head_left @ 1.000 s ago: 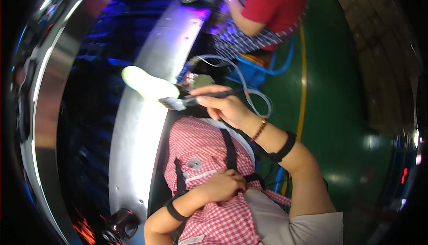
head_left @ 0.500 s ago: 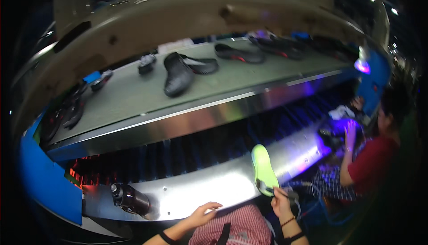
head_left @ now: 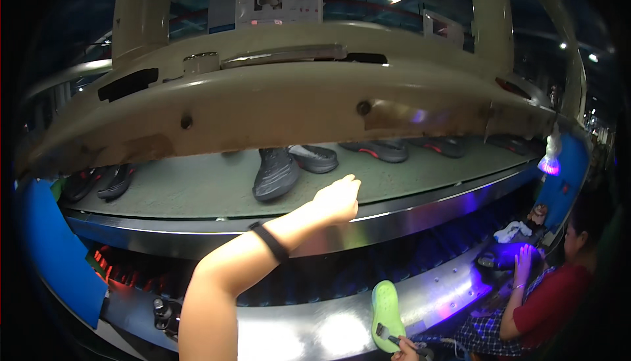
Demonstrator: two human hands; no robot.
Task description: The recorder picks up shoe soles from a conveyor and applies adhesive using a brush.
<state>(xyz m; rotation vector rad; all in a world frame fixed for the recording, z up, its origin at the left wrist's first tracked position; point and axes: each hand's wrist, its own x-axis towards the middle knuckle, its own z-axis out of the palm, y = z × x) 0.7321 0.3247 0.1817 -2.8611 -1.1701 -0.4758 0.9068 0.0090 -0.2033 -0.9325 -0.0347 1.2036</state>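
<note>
My left hand (head_left: 338,200) reaches far out over the near edge of the green conveyor belt (head_left: 177,193), its fingers curled together and nothing seen in them. It is just right of a black shoe upper (head_left: 276,175) and below a dark shoe sole (head_left: 314,158) lying beside that upper. Low in the picture, my right hand (head_left: 406,350) is closed round the handle of a brush (head_left: 386,335). The brush head rests on a lime-green shoe sole (head_left: 384,303), which lies on the metal ledge (head_left: 302,325). The lower frame edge cuts off part of my right hand.
A beige machine beam (head_left: 263,108) crosses above the belt and hides the far shoes. More soles with red marks (head_left: 434,145) lie along the belt. A dark bottle (head_left: 167,315) stands left on the ledge. At right, a person in red (head_left: 559,295) handles a shoe under purple light.
My left hand has risen from near my lap and stretched forward over the belt. The view has tilted up, so everything sits lower. My right hand keeps the brush on the green sole.
</note>
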